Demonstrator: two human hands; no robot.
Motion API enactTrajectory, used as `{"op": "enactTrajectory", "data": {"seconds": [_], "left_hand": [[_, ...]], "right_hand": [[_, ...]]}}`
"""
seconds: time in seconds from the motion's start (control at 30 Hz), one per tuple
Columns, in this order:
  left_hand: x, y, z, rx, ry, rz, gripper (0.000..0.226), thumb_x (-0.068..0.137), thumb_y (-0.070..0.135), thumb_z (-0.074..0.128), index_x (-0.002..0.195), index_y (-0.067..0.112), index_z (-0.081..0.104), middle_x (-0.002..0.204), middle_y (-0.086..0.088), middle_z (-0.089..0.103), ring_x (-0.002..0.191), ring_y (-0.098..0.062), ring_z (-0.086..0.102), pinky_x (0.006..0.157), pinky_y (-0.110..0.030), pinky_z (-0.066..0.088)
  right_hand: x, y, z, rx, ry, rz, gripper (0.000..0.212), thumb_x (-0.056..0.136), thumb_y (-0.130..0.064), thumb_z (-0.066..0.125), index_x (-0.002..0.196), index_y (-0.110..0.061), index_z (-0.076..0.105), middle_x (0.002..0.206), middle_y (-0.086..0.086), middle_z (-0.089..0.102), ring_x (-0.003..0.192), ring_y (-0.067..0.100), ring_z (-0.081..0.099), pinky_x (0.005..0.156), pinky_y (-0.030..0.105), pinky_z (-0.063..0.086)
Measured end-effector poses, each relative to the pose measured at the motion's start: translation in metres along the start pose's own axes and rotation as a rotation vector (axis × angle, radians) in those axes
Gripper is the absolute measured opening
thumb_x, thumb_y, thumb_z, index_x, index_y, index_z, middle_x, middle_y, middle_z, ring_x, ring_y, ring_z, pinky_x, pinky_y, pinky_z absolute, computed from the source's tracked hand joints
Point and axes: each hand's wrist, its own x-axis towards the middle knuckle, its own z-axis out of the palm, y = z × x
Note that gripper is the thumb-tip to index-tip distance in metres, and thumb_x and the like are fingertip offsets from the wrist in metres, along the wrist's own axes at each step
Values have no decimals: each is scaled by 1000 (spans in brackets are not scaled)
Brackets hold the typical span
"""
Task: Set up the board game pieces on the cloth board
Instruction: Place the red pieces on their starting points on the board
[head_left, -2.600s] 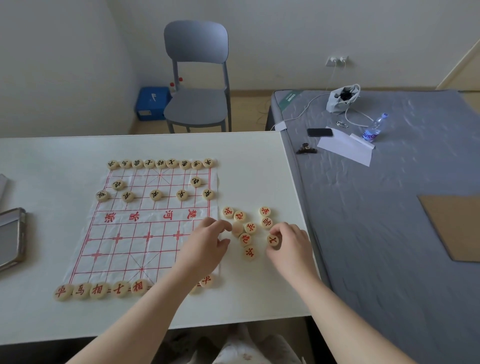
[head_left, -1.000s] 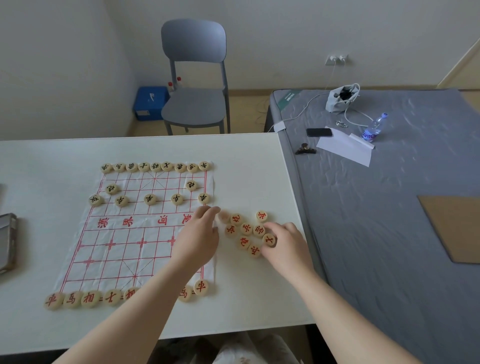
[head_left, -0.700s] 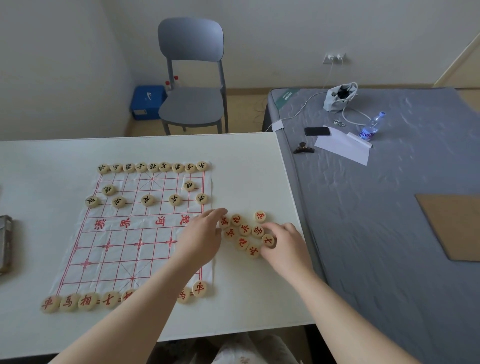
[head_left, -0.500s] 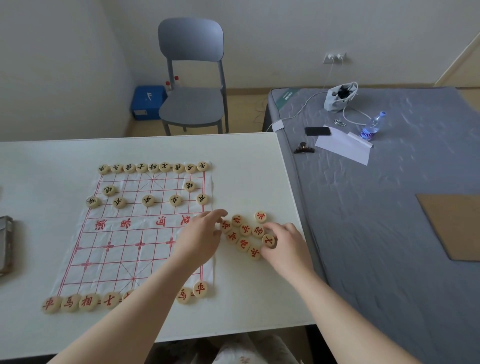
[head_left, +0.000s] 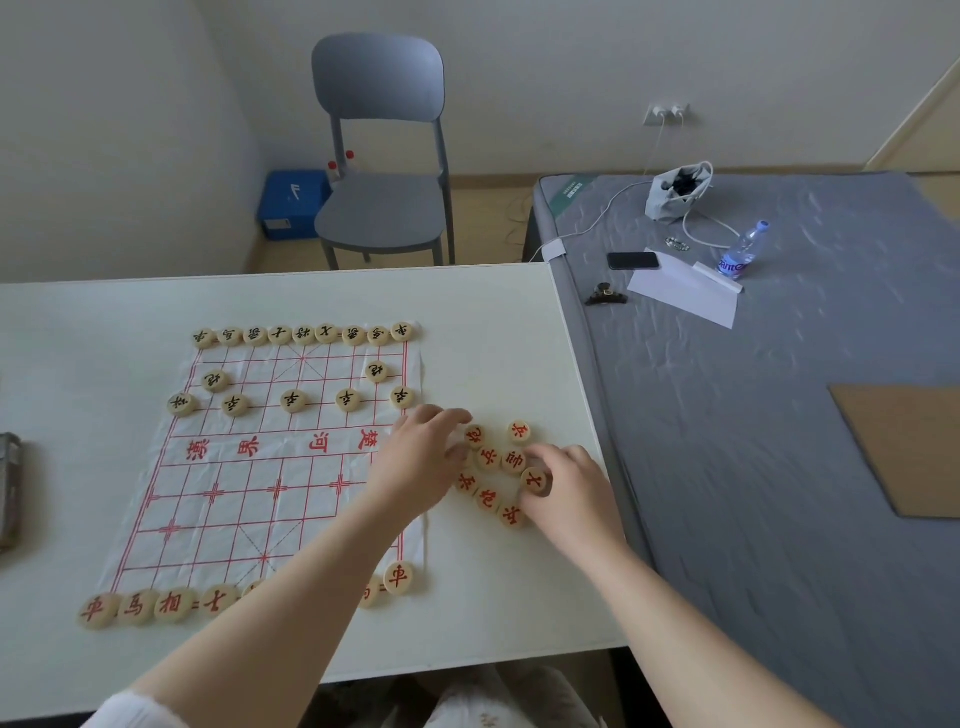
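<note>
The white cloth board (head_left: 260, 467) with red grid lines lies on the table. Black-lettered pieces (head_left: 304, 335) fill its far row, with more (head_left: 293, 401) on the rows below. Red-lettered pieces (head_left: 171, 605) line the near edge, and my left forearm hides some of them. A cluster of loose red pieces (head_left: 488, 457) lies just right of the board. My left hand (head_left: 415, 462) curls thumb and fingers over the cluster's left edge, around a piece hidden beneath them. My right hand (head_left: 566, 493) pinches a red piece (head_left: 535, 480) at the cluster's right side.
The white table (head_left: 493, 338) ends just right of the cluster, against a grey mattress (head_left: 779, 415) that holds a phone (head_left: 634, 261), paper, a bottle (head_left: 740, 257) and a cardboard sheet (head_left: 904, 447). A grey chair (head_left: 384, 208) stands beyond the table. A dark object (head_left: 8, 488) lies at the left edge.
My left hand has slid right off the board and closed over the left side of the loose cluster. My right hand has stayed on the same red piece.
</note>
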Motion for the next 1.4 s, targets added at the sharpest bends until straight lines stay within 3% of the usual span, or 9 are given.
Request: {"op": "enactTrajectory", "data": {"seconds": [0.13,0.27,0.43,0.87,1.07,1.2,1.4], "left_hand": [[9,9,4,12,-55,39,31,93,27,49,122,29,56,124,2,49,118,-21,41,83,-28,40],[18,3,-1,-56,-120,97,29,90,8,49,110,22,66,119,0,55,112,-24,49,92,-34,44],[18,-5,-14,-191,-164,35,52,86,-8,36,127,20,50,124,4,52,106,-14,49,82,-29,48],[18,-10,-12,-132,-117,13,46,90,0,36,127,24,50,130,3,49,109,-16,50,84,-28,48],[5,-15,-11,-136,-84,34,47,89,-2,35,125,23,52,132,3,46,106,-12,50,69,-20,43],[-7,-18,-10,-138,-44,89,43,88,-1,42,123,21,53,135,3,42,111,-15,48,82,-23,43],[-20,-15,-7,-80,-35,104,42,89,6,48,127,24,51,138,3,37,121,-18,40,92,-28,41]], "right_hand": [[0,1,1,10,-1,11,49,80,-22,58,128,-28,50,116,-3,50,107,17,51,85,22,44],[1,3,2,21,6,6,49,79,-22,60,127,-28,51,115,-3,51,107,17,52,87,22,44],[1,5,2,29,11,-8,49,80,-22,61,128,-28,51,116,-4,51,107,16,52,83,16,39],[1,6,3,51,9,-6,49,79,-20,62,126,-27,52,114,-3,51,106,16,53,84,17,40],[-2,8,2,90,15,-15,47,78,-15,61,123,-26,54,111,-3,51,102,14,53,82,17,38],[-5,10,2,113,48,-9,44,80,-12,60,123,-21,55,106,-4,47,90,13,52,78,17,38],[-13,12,1,94,66,-7,44,82,-10,58,125,-17,54,115,2,51,104,15,52,82,16,36]]}}
